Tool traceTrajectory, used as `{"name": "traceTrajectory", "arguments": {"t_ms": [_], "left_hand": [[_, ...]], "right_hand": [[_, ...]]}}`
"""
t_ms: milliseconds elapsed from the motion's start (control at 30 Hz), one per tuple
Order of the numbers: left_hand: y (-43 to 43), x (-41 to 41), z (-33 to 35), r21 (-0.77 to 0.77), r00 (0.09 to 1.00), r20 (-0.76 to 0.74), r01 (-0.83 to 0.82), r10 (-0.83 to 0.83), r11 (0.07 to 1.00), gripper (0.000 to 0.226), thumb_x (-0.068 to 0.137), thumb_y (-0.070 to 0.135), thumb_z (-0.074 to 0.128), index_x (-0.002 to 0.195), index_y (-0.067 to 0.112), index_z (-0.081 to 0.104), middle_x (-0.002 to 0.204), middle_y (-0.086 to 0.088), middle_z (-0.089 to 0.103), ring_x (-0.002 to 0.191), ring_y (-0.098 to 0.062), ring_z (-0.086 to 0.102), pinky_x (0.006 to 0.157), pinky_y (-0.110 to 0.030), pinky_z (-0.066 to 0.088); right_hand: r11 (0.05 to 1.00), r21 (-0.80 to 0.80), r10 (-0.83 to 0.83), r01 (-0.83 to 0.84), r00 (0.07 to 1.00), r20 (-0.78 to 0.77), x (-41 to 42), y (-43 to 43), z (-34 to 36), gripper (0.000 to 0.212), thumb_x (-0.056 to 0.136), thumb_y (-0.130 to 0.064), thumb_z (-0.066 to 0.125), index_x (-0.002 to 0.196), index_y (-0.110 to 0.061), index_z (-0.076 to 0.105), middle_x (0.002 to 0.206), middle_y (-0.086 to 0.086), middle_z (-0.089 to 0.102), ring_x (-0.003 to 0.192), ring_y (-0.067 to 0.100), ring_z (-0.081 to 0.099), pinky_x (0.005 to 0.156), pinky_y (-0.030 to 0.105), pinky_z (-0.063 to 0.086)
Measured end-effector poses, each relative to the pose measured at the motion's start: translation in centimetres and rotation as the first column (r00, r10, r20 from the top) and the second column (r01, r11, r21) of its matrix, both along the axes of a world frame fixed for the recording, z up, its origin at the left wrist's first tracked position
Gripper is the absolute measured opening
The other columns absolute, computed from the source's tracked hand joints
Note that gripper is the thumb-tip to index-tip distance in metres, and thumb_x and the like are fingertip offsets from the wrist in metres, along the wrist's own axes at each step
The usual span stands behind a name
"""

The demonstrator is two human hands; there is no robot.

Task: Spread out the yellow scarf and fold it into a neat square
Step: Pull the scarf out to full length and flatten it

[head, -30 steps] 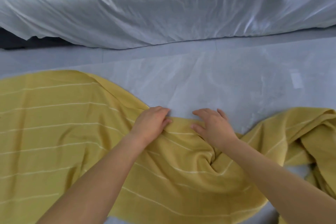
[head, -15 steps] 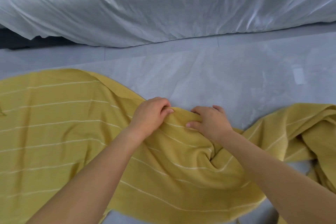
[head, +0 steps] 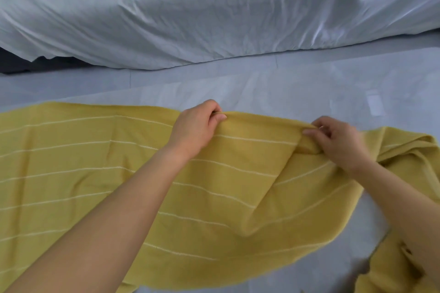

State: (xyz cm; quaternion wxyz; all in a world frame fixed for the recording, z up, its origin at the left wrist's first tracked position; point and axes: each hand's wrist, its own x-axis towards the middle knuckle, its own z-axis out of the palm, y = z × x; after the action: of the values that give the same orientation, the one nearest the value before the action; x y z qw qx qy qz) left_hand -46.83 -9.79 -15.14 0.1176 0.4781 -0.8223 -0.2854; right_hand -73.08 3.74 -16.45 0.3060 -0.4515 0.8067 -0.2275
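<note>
The yellow scarf with thin white stripes lies across a pale grey sheet, flat on the left and bunched in folds at the right. My left hand pinches its far edge near the middle. My right hand grips the same far edge further right, where the cloth gathers into a fold. Between the two hands the edge is stretched nearly straight. My forearms cover part of the scarf's near side.
A rumpled white duvet fills the far side. The pale grey sheet shows between it and the scarf. A dark gap sits at the far left under the duvet.
Both hands have moved the scarf's far edge away from me and drawn apart, the right hand sliding right. The dip in the edge has been pulled out into a nearly straight line.
</note>
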Motion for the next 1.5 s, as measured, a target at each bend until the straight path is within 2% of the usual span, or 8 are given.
{"name": "traceTrajectory", "arguments": {"t_ms": [333,467,633,833,1000,1167,1367,1500], "left_hand": [[-2.2,-2.6,0.4,-0.07,0.989,-0.117,-0.101,0.093,0.992,0.016,0.088,0.026,0.061,0.087,0.01,0.058,0.081,-0.001,0.062,0.076,-0.022,0.055,0.07,-0.036,0.042],[-3.6,-2.7,-0.6,-0.112,0.991,-0.074,-0.117,0.109,0.987,0.015,0.088,0.026,0.061,0.087,0.011,0.058,0.085,-0.002,0.062,0.08,-0.021,0.054,0.069,-0.032,0.039],[-5.9,-4.0,-2.4,-0.157,0.996,0.019,-0.086,0.09,0.984,0.015,0.088,0.028,0.06,0.087,0.012,0.059,0.089,-0.004,0.063,0.086,-0.024,0.055,0.073,-0.036,0.04],[-7.3,-5.7,-4.4,-0.211,0.982,0.116,-0.12,0.147,0.97,0.016,0.089,0.028,0.057,0.093,0.013,0.058,0.098,-0.007,0.06,0.096,-0.027,0.053,0.079,-0.039,0.041],[-4.0,-4.9,-5.9,-0.272,0.975,0.099,-0.166,0.199,0.948,0.034,0.089,0.026,0.052,0.117,0.007,0.05,0.12,-0.012,0.051,0.111,-0.031,0.046,0.092,-0.038,0.036],[1.3,-1.3,-7.6,-0.09,0.957,0.291,0.017,0.01,0.996,0.073,0.091,0.052,0.023,0.148,0.007,0.012,0.157,-0.008,0.01,0.145,-0.021,0.004,0.118,-0.041,0.005],[2.1,1.1,-9.9,0.021,0.829,0.555,0.066,-0.066,0.998,0.091,0.081,0.072,0.007,0.148,0.013,-0.01,0.156,-0.003,-0.016,0.143,-0.016,-0.016,0.117,-0.044,-0.003],[1.5,0.8,-9.8,0.066,0.823,0.562,0.054,-0.081,0.996,0.086,0.087,0.067,0.018,0.148,0.013,-0.01,0.156,-0.003,-0.016,0.143,-0.016,-0.014,0.117,-0.045,-0.001]], "right_hand": [[0.968,0.076,0.251,-0.24,0.898,-0.361,-4.3,-5.0,8.2,0.024,0.076,-0.053,0.063,0.08,-0.03,0.057,0.064,-0.004,0.055,0.075,0.024,0.048,0.066,0.035,0.041],[0.92,0.248,0.388,-0.303,0.788,-0.478,-5.0,-7.5,5.3,0.035,0.083,-0.059,0.051,0.091,-0.026,0.061,0.068,-0.003,0.049,0.081,0.023,0.045,0.066,0.033,0.036],[0.914,0.291,0.396,-0.282,0.779,-0.487,-5.3,-10.0,1.3,0.04,0.087,-0.057,0.048,0.096,-0.02,0.062,0.084,0.005,0.056,0.093,0.03,0.053,0.068,0.034,0.034],[0.863,0.375,0.504,-0.339,0.632,-0.588,-6.2,-13.8,0.0,0.039,0.089,-0.055,0.047,0.075,-0.019,0.051,0.076,0.005,0.055,0.087,0.029,0.055,0.076,0.035,0.032],[0.907,0.349,0.419,-0.236,0.576,-0.702,-5.7,-12.6,-2.5,0.043,0.087,-0.054,0.051,0.107,-0.016,0.055,0.099,0.012,0.063,0.097,0.031,0.057,0.092,0.039,0.027],[0.919,0.005,0.291,-0.394,0.67,-0.683,-1.2,-8.3,-3.4,0.06,0.084,-0.051,0.046,0.128,-0.011,0.051,0.132,0.016,0.049,0.119,0.036,0.046,0.107,0.053,0.022],[0.771,0.382,0.636,-0.51,0.583,-0.505,3.0,-4.7,-6.0,0.071,0.084,-0.067,0.005,0.147,-0.036,0.017,0.157,0.008,0.01,0.144,0.029,0.009,0.114,0.048,-0.002],[0.748,0.477,0.659,-0.461,0.595,-0.459,2.4,-4.8,-7.3,0.067,0.084,-0.067,0.005,0.145,-0.043,-0.009,0.157,0.001,-0.013,0.144,0.023,-0.01,0.115,0.048,-0.006]]}}
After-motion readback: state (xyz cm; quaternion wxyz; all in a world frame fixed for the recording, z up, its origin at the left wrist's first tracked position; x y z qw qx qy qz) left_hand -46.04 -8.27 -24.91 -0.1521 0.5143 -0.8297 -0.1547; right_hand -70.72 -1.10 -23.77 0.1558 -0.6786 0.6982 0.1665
